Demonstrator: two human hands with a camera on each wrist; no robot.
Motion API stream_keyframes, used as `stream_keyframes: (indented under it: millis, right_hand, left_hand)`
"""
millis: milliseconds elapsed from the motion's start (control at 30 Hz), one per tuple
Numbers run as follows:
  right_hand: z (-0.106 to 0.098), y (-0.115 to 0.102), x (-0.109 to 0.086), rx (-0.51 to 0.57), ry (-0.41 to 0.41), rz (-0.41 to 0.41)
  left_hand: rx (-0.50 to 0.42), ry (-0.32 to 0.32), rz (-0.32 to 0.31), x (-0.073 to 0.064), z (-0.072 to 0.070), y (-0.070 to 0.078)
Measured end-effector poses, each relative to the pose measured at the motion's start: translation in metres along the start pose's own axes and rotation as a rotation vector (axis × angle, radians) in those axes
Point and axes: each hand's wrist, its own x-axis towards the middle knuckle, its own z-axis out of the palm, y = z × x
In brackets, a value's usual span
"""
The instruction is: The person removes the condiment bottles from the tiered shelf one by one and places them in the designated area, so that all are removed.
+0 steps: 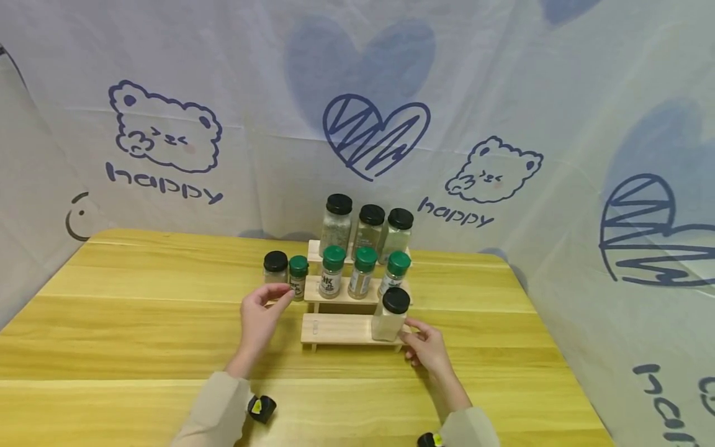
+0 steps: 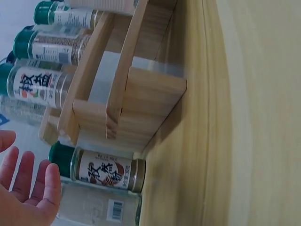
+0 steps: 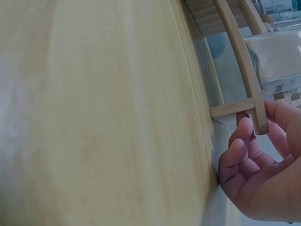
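Observation:
A stepped wooden spice rack [image 1: 337, 329] stands on the table. My right hand [image 1: 430, 349] grips the right end of its lowest shelf, thumb and fingers around the board's end [image 3: 259, 123]. Close to that hand, a square black-capped jar of pale powder [image 1: 389, 321] sits on the same shelf. My left hand [image 1: 261, 315] is beside the rack's left side with loosely bent fingers and nothing between them. Its fingertips are close to a small green-capped spice bottle [image 2: 106, 169] standing on the table. Next to that bottle is a black-capped square jar [image 2: 99, 203].
Three green-capped bottles, one of them a labelled shaker [image 1: 331, 282], line the middle shelf. Behind them, three taller black-capped jars, including a speckled one [image 1: 336, 233], occupy the top shelf. A printed cloth [image 1: 268, 81] hangs behind the wooden table [image 1: 139, 310].

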Motion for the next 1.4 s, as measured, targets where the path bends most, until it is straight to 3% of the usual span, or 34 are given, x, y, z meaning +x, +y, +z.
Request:
stream_keyframes:
  millis: [133,300,667,967,1133,1267,1400]
  right_hand:
    - [0.0,0.0,0.0,0.001,-0.002,-0.001]
    - [0.001,-0.002,0.0,-0.001,-0.001,0.001]
    - [0.0,0.001,0.004,0.014,-0.009,0.016]
    - [0.0,-0.003,0.0,0.007,0.004,0.005]
    - [0.0,-0.002,-0.001,0.011,0.002,-0.001]
    - [0.0,-0.001,-0.001,0.006,-0.006,-0.001]
    - [0.0,-0.001,-0.001,0.008,-0.011,0.009]
  left_hand:
    - [-0.016,-0.029,0.024,-0.004,0.006,0.002]
    - [-0.061,-0.058,0.072,-0.007,0.018,-0.005]
    - [-0.08,-0.188,-0.005,-0.017,0.043,-0.002]
    - [-0.091,-0.277,0.044,-0.025,0.062,-0.002]
    - [-0.1,-0.329,0.061,-0.031,0.071,0.012]
    - [-0.1,-0.359,0.047,-0.036,0.076,0.028]
    - [-0.095,-0.386,0.025,-0.038,0.082,0.034]
